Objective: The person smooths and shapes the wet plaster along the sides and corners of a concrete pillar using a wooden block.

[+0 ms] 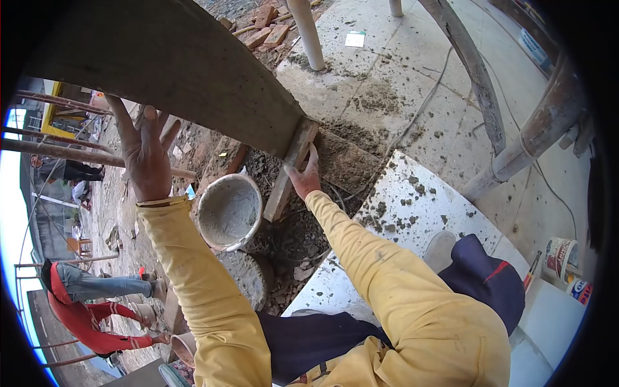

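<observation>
My left hand (147, 151) is raised with its fingers spread near the lower edge of a grey plastered column (187, 71); it holds nothing. My right hand (304, 174) grips a wooden board (291, 169) that lies against the column's end face. Just left of the board sits a round basin (230, 211) with wet grey mortar inside. Beneath the basin is another rounded container (244, 277) with grey mortar on top.
Bamboo poles (307, 32) stand at the top and right. Mortar crumbs litter the white board (412, 200) and tiled floor. Bricks (261, 32) lie at the top. A person in red (90, 313) bends at lower left. Buckets (560, 258) stand at right.
</observation>
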Demonstrator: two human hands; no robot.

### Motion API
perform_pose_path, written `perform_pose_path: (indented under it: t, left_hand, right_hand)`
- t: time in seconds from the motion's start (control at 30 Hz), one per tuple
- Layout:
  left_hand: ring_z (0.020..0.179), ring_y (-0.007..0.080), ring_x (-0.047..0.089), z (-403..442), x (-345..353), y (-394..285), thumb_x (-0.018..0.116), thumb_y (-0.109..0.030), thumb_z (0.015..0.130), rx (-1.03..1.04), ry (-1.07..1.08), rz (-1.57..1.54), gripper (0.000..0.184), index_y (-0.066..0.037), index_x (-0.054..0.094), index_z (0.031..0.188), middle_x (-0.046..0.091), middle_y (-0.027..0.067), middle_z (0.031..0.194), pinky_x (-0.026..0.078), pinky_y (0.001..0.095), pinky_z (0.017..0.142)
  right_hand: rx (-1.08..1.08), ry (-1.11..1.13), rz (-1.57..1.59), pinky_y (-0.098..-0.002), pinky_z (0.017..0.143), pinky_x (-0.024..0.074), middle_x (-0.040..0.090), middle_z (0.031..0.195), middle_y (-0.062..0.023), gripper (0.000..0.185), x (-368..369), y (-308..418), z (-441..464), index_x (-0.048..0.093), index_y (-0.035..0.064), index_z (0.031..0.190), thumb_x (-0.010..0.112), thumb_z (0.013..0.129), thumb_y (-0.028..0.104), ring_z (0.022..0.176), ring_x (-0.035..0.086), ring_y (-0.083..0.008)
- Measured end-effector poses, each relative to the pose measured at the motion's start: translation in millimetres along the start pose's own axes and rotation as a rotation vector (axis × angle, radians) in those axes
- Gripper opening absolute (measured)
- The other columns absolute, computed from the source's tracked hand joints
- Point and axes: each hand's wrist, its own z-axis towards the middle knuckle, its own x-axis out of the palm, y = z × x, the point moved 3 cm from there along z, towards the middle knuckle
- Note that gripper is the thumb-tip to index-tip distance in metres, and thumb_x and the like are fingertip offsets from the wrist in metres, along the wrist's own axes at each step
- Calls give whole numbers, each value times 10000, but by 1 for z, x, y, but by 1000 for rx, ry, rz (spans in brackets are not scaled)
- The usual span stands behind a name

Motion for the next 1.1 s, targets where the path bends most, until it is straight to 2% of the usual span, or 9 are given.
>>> perform_pose_path:
  t: [0.07, 0.13, 0.17, 0.37, 0.53, 0.6, 0.7, 0.93, 1.1]
  left_hand:
    - [1237, 331, 577, 0, 0, 0, 496, -268, 1052, -2, -7, -12, 731, -213, 13, 1598, 403, 171, 1504, 537, 459, 959]
    - [1233, 329, 579, 0, -1, 2, 506, -271, 1049, -14, -2, -23, 737, -216, 19, 1599, 410, 167, 1497, 533, 463, 964]
    - [1233, 329, 579, 1, -1, 2, 506, -271, 1049, -15, -3, -23, 737, -216, 19, 1599, 410, 167, 1497, 533, 463, 964]
    - [1227, 323, 585, 2, -3, 5, 506, -266, 1048, -3, 0, -13, 741, -208, 14, 1599, 421, 172, 1489, 531, 466, 969]
    - [1225, 322, 587, 1, -3, 5, 504, -262, 1048, 12, -3, 17, 737, -205, 18, 1599, 424, 169, 1486, 536, 463, 965]
    - [1224, 321, 587, 3, -2, 4, 504, -263, 1048, 28, -2, 9, 736, -205, 19, 1599, 421, 168, 1488, 538, 463, 964]
    - [1228, 323, 584, 2, -1, 4, 501, -262, 1049, 18, 7, -17, 736, -202, 15, 1598, 417, 165, 1490, 540, 464, 963]
    - [1234, 332, 581, 1, 0, 3, 490, -255, 1053, 6, 5, -10, 729, -201, 8, 1598, 401, 168, 1502, 540, 469, 959]
    - [1230, 333, 585, 4, -2, 5, 483, -260, 1056, 25, -1, -4, 721, -200, 12, 1598, 406, 179, 1499, 545, 465, 953]
  right_hand:
    - [-34, -96, 26, -481, 1141, 318, 335, 1460, -301, 921, 3, -5, 11, 170, 56, 1539, 706, 818, 256, 1331, 379, -446]
    - [-153, -167, 16, -439, 1090, 364, 381, 1434, -230, 823, 3, -7, 20, 240, 60, 1515, 704, 872, 281, 1269, 453, -331]
    - [-237, -136, -10, -462, 1098, 363, 409, 1378, -249, 801, 0, 14, 21, 244, 52, 1523, 682, 888, 265, 1273, 429, -407]
    - [-594, -93, -230, -464, 941, 449, 503, 1176, -218, 799, 1, 141, 11, 269, 100, 1544, 694, 893, 284, 1054, 528, -380]
    - [-531, -177, -226, -470, 972, 445, 518, 1196, -221, 790, 7, 87, 7, 289, 98, 1537, 693, 897, 323, 1094, 535, -390]
    - [-208, -183, -191, -477, 1038, 417, 498, 1310, -242, 787, 3, 38, 4, 295, 91, 1529, 682, 901, 362, 1190, 509, -417]
    - [-107, -155, -61, -482, 1089, 381, 440, 1417, -259, 796, -3, -3, 7, 285, 87, 1529, 672, 904, 393, 1264, 471, -430]
    - [-454, -89, -145, -471, 1073, 385, 445, 1420, -239, 752, -5, 147, 18, 304, 97, 1527, 664, 915, 346, 1251, 462, -427]
    - [-329, -133, -134, -450, 1091, 375, 420, 1449, -245, 793, -3, 43, 17, 285, 37, 1519, 676, 916, 373, 1292, 463, -370]
